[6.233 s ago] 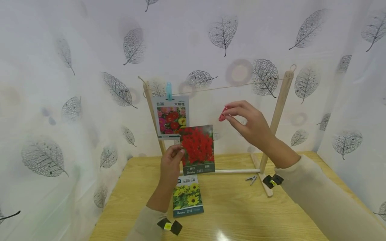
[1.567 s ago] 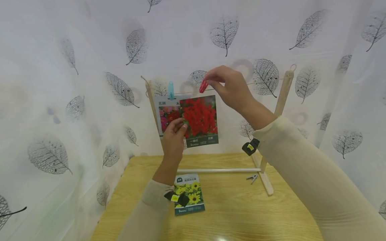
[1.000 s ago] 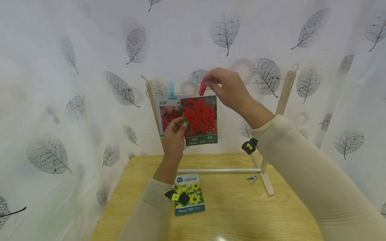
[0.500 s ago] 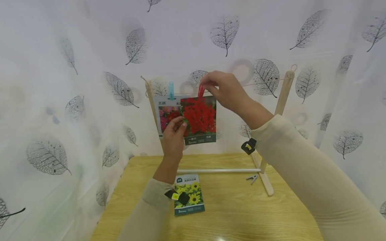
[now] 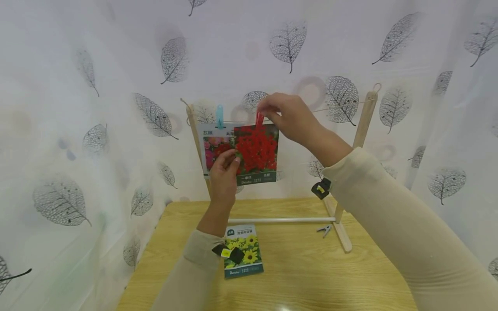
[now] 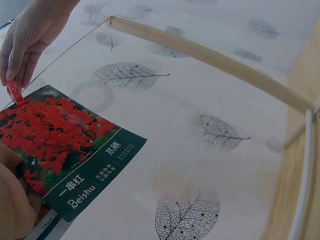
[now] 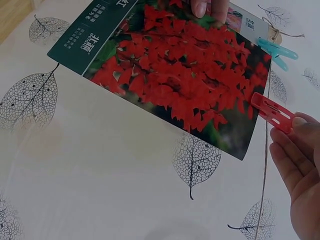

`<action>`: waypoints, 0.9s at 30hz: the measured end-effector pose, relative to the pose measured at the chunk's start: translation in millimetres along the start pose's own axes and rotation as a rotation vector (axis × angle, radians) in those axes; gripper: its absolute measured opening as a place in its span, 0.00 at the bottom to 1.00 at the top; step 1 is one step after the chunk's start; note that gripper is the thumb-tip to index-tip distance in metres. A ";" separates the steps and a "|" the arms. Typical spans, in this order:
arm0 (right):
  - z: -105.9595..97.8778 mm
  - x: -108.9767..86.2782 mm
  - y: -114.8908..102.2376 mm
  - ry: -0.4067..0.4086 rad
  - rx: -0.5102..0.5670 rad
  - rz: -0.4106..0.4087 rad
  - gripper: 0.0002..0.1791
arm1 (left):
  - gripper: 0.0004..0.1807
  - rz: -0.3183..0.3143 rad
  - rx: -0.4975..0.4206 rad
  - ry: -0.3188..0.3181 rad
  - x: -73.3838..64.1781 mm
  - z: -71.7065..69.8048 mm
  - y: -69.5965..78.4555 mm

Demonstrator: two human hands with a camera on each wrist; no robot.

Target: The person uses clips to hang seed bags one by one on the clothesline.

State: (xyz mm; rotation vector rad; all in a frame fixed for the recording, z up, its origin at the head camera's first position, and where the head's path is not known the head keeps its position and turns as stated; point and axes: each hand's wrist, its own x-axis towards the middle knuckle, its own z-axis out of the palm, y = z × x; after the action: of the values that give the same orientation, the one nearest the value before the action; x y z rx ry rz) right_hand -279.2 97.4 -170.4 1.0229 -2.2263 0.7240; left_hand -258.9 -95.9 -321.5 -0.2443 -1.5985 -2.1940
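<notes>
My left hand [image 5: 225, 177] pinches the left edge of a seed packet [image 5: 256, 151] with red flowers and a dark green band along its bottom. Above it, my right hand [image 5: 289, 114] pinches a red clothespin [image 5: 259, 118]. In the right wrist view the tip of the red clothespin [image 7: 272, 112] overlaps the packet's top edge, close to the string [image 7: 266, 150]. Partly behind the red packet, a seed packet with mixed flowers [image 5: 210, 151] hangs from the string by a blue clothespin [image 5: 219, 116].
A seed packet with yellow flowers [image 5: 244, 252] lies on the wooden table [image 5: 311, 276]. To its right is a grey clip [image 5: 324, 230] beside the foot of the wooden post [image 5: 365, 119]. A white rod [image 5: 284, 220] runs low between the posts.
The red packet has risen from lower down to string height. My right hand has brought the red clothespin left and up, then down onto the packet's top edge.
</notes>
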 end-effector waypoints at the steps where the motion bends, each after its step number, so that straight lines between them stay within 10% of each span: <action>1: 0.0 0.1 0.0 -0.003 -0.002 0.000 0.08 | 0.14 0.001 0.002 -0.001 0.0 -0.1 0.0; 27: 3.8 -2.4 -0.6 -0.098 -0.053 0.020 0.13 | 0.14 -0.019 0.113 -0.001 -1.1 -4.0 -3.1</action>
State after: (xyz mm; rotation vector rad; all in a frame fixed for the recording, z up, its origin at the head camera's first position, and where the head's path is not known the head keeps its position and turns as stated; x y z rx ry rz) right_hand -278.4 95.6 -174.5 1.0315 -2.3301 0.6323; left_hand -258.8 -98.6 -325.9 -0.1974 -1.7249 -2.1092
